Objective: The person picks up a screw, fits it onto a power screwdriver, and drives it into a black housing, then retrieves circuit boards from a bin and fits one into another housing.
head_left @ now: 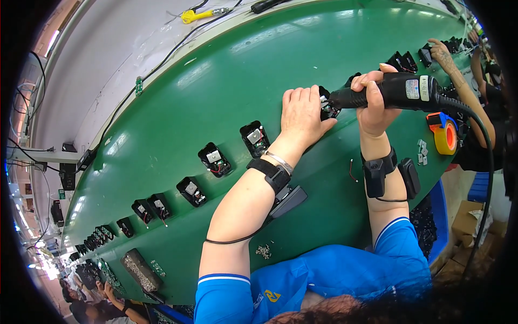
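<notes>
Evidently, the right hand (376, 102) is clamped round the black driver (407, 92), at two o'clock of the view, with the nose pointing toward nine o'clock. The driver's tip meets the outline of the work housing (330, 112); whether it touches a screw cannot be told.

The left hand (305, 114) lies against the housing's nine o'clock side, thumb by its near edge. Whether its fingers are closed on the housing cannot be told, the underside being hidden. The housing is on the green table (324, 178), between the two hands.

Open black housings (214, 160), showing pale metal parts and wires, run in a line from the left hand toward eight o'clock. Loose screws (263, 251) lie in a small heap at six o'clock; a filled tray (141, 271) stands between seven and eight.

At three o'clock are small metal plates (422, 152) and, just beyond, a tape dispenser (445, 135). A blue bin (443, 216) stands off the table's edge toward four o'clock. A co-worker's hand (442, 56) is at two o'clock, beyond the driver.
</notes>
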{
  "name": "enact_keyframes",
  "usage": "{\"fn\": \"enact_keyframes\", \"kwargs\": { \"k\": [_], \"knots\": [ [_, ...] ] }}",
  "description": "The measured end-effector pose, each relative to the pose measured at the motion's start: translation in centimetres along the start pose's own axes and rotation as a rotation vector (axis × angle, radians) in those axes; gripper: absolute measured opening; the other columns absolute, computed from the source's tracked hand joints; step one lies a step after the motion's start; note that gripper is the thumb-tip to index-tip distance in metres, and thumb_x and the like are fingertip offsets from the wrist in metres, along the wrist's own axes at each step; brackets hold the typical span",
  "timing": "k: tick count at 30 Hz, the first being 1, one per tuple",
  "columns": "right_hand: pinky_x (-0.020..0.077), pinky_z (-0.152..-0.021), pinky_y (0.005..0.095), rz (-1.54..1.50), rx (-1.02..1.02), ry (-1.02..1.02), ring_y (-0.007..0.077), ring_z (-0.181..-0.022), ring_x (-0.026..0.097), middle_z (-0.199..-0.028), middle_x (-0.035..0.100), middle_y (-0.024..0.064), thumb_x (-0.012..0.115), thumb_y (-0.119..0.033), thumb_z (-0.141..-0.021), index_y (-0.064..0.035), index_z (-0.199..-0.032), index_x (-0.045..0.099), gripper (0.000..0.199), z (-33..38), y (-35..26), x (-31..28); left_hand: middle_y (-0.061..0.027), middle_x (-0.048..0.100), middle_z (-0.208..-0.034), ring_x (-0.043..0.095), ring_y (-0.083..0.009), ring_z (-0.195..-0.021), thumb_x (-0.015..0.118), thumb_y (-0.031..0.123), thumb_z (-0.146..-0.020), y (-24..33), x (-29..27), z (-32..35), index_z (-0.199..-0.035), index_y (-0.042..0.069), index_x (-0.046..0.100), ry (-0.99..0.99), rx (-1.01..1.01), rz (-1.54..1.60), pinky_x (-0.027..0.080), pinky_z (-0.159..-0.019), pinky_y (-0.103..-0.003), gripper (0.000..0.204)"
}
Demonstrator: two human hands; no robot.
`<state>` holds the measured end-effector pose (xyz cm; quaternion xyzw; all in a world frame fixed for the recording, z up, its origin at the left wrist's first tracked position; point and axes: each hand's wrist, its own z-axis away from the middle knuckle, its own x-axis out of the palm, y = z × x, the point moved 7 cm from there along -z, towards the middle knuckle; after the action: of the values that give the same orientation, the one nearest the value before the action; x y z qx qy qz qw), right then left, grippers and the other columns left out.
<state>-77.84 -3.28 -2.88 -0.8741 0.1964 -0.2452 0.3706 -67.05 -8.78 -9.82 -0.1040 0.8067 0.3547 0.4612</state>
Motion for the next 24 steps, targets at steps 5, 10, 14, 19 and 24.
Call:
{"fn": "enact_keyframes", "kwargs": {
  "k": [5, 10, 14, 19, 24],
  "knots": [
    [0.0421, -0.058, 0.0325, -0.020, 0.004, -0.010, 0.0158, -0.059, 0.047, -0.069, 0.048, 0.0075, 0.044, 0.000, -0.071, 0.0017, -0.103, 0.038, 0.033, 0.0, 0.2, 0.1, -0.0130, 0.051, -0.091, 0.046, -0.0260, -0.093, 0.072, 0.034, -0.052, 0.0, 0.0, 0.0, -0.103, -0.003, 0.042, 0.016, 0.014, 0.002, 0.029, -0.087, -0.037, 0.070],
    [0.0423, -0.057, 0.0328, -0.026, 0.002, -0.037, 0.0161, -0.059, 0.047, -0.069, 0.048, 0.0078, 0.045, 0.002, -0.071, 0.0004, -0.100, 0.039, 0.030, 0.0, 0.4, 0.1, -0.0128, 0.051, -0.090, 0.046, -0.0251, -0.092, 0.073, 0.034, -0.052, 0.0, 0.1, -0.1, -0.102, -0.003, 0.042, 0.017, 0.025, 0.004, 0.030, -0.087, -0.037, 0.070],
    [0.0429, -0.056, 0.0329, -0.021, 0.029, -0.065, 0.0164, -0.059, 0.048, -0.069, 0.049, 0.0079, 0.047, 0.004, -0.071, -0.0014, -0.096, 0.040, 0.027, 0.5, 1.0, 0.5, -0.0119, 0.052, -0.089, 0.047, -0.0236, -0.090, 0.073, 0.034, -0.051, 0.0, 0.5, -0.1, -0.102, -0.003, 0.043, -0.029, 0.047, -0.038, 0.030, -0.087, -0.037, 0.069],
    [0.0433, -0.056, 0.0328, -0.049, 0.023, -0.104, 0.0163, -0.058, 0.049, -0.068, 0.049, 0.0075, 0.048, 0.005, -0.070, -0.0022, -0.094, 0.041, 0.026, 0.7, 1.5, 0.8, -0.0110, 0.054, -0.085, 0.049, -0.0232, -0.087, 0.073, 0.036, -0.050, -0.1, 0.5, -0.1, -0.100, -0.002, 0.045, -0.016, 0.059, -0.064, 0.030, -0.088, -0.038, 0.068],
    [0.0433, -0.057, 0.0323, -0.027, 0.007, -0.110, 0.0162, -0.058, 0.049, -0.067, 0.049, 0.0073, 0.047, 0.005, -0.070, -0.0017, -0.098, 0.041, 0.030, 0.5, 1.6, 0.1, -0.0123, 0.054, -0.087, 0.049, -0.0263, -0.088, 0.073, 0.033, -0.051, -0.1, 1.0, -0.5, -0.102, 0.000, 0.046, -0.069, 0.018, -0.034, 0.031, -0.086, -0.040, 0.067]
  ]
}}
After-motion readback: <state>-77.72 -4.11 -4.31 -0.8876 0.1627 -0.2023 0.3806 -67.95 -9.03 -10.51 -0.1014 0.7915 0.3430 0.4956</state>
